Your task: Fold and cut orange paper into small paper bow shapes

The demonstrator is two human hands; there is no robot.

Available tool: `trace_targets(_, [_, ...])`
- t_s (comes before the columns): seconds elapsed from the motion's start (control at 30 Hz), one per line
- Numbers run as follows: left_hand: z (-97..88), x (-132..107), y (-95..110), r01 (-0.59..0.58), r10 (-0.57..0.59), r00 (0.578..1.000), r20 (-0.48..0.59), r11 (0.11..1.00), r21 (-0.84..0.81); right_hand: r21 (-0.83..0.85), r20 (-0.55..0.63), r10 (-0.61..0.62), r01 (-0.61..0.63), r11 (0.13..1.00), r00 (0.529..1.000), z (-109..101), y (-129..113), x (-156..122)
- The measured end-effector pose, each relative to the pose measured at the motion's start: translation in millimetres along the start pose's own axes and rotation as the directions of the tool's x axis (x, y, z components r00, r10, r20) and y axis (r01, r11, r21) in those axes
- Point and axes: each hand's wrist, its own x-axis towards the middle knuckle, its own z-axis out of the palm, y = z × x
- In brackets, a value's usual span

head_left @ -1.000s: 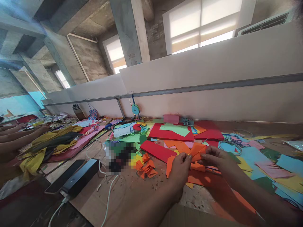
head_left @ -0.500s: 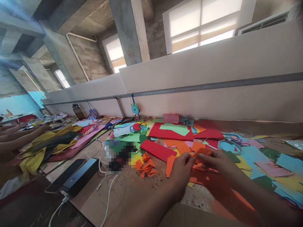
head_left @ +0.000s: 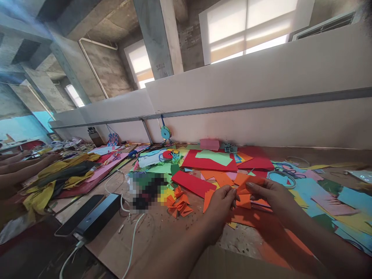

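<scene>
A: Head view, quick notes. Left hand (head_left: 222,201) pinches the near edge of the orange paper piece (head_left: 245,190) between thumb and fingertips. Right hand (head_left: 269,193) grips its far edge, fingers laid along the top and thumb beneath.

B: Where does the piece sit?

A: Held just above the table (head_left: 151,236), over loose orange sheets, near the red sheet (head_left: 193,183) and well right of the folded orange pieces (head_left: 180,204).

B: What has changed?

A: A second ago the piece stood up between the hands with its flaps spread. Half a second ago it was pressed low and flat. Now it has opened a little again, and a square flap hangs under the pinch. Both hands kept hold throughout and have drifted slightly up the frame.

B: Meaning?

A: My guess: a crease was pressed in and the paper is being turned for another fold, so the work is mid-way.

B: Anything else differ?

A: No. The power bank (head_left: 99,215), blue hoop (head_left: 277,178) and a co-worker's arm (head_left: 17,170) at far left lie as before
</scene>
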Motion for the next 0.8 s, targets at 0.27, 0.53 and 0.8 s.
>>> trace_targets(0.27, [-4.5, 6.6, -3.3, -0.037, 0.037, 0.999, -0.019, 0.999, 0.001, 0.047, -0.04, -0.014, 0.016, 0.999, 0.999, -2.5, -0.9, 0.3])
trace_targets(0.53, [-7.0, 3.1, -3.6, -0.023, 0.022, 1.0, -0.019, 1.0, -0.017, 0.037, -0.044, -0.028, 0.029, 0.999, 0.999, -4.3, -1.3, 2.2])
trace_targets(0.8, [-5.3, 1.4, -1.1, -0.058, 0.058, 0.998, -0.019, 0.998, -0.006, 0.103, -0.033, 0.069, -0.066, 0.993, 0.997, -4.3, 0.7, 2.2])
